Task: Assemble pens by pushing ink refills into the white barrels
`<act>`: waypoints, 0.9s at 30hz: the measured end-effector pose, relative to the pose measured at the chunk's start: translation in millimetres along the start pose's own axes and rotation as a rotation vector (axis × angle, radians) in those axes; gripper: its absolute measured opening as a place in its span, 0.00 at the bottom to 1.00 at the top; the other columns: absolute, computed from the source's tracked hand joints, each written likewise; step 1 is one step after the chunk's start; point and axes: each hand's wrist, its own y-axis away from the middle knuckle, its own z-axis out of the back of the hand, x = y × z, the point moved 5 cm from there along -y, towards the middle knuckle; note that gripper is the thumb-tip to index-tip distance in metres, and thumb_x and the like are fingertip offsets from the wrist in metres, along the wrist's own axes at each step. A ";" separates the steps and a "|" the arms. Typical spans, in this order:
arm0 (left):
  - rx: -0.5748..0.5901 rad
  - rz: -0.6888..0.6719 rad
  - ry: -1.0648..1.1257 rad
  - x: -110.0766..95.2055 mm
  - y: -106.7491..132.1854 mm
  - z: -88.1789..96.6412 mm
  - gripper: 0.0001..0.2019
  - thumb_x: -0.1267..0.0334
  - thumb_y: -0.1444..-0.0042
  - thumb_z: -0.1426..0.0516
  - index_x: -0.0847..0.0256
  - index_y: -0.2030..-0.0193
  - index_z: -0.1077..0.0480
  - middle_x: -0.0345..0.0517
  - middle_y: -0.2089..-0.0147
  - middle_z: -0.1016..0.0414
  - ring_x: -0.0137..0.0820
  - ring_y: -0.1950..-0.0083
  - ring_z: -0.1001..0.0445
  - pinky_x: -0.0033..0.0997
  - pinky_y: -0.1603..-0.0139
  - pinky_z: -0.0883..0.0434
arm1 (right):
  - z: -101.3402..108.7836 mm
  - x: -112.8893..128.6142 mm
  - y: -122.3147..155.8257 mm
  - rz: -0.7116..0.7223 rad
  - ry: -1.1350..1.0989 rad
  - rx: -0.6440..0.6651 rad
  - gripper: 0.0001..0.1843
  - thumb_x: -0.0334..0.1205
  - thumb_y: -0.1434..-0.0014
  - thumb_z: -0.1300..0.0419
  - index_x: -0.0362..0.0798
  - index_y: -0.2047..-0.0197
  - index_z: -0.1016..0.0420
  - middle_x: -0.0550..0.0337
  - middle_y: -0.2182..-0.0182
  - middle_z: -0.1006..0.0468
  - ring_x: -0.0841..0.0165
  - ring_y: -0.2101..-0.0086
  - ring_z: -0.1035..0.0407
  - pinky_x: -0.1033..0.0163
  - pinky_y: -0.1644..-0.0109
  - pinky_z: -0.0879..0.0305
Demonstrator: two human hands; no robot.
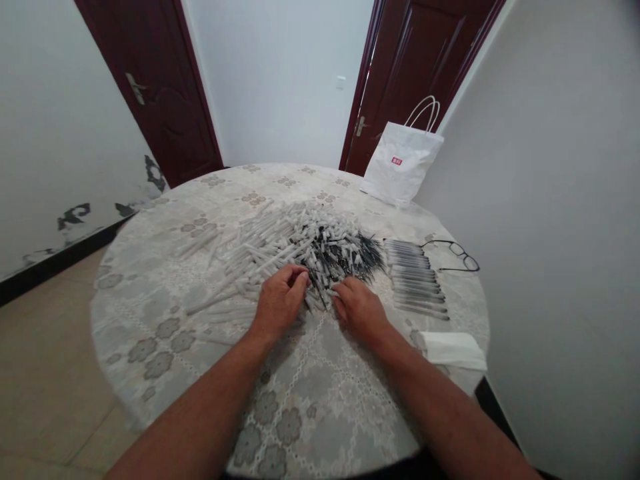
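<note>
A big heap of white pen barrels (250,250) and dark pen refills (345,253) covers the middle of a round table (310,393) with a flower-patterned cloth. My left hand (279,301) rests at the near edge of the heap, fingers curled together on a small part I cannot make out. My right hand (359,305) lies just to its right, fingers bent down into the dark pieces. A neat row of finished pens (417,277) lies to the right of the heap.
Black-framed glasses (457,255) lie beyond the pen row. A folded white tissue (453,350) sits at the right table edge. A white paper bag (400,163) stands at the back right against the wall. Two dark red doors stand behind the table.
</note>
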 end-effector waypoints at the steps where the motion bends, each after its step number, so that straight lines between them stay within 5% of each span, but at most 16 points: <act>1: -0.003 0.000 0.007 0.0 -0.2 0.3 0.12 0.55 0.37 0.47 0.58 0.58 0.24 0.41 0.65 0.20 0.31 0.68 0.24 0.29 0.63 0.30 | -4.1 1.5 -0.6 -0.007 0.017 0.001 0.10 0.40 0.31 0.46 0.51 0.52 0.24 0.53 0.56 0.25 0.63 0.54 0.33 0.63 0.51 0.37; 14: -0.007 -0.012 0.013 1.4 -0.2 -0.1 0.11 0.59 0.38 0.46 0.58 0.57 0.23 0.42 0.62 0.18 0.31 0.66 0.22 0.30 0.60 0.29 | -8.1 8.1 -0.1 -0.073 0.072 -0.086 0.11 0.43 0.29 0.49 0.49 0.55 0.27 0.54 0.58 0.25 0.65 0.58 0.31 0.64 0.58 0.40; 27: 0.013 -0.005 0.019 4.0 0.7 -3.6 0.12 0.58 0.38 0.47 0.58 0.56 0.23 0.43 0.65 0.19 0.33 0.66 0.22 0.31 0.60 0.28 | -10.1 21.1 6.0 -0.024 0.120 0.119 0.10 0.46 0.32 0.46 0.48 0.59 0.30 0.55 0.60 0.24 0.63 0.61 0.28 0.62 0.62 0.42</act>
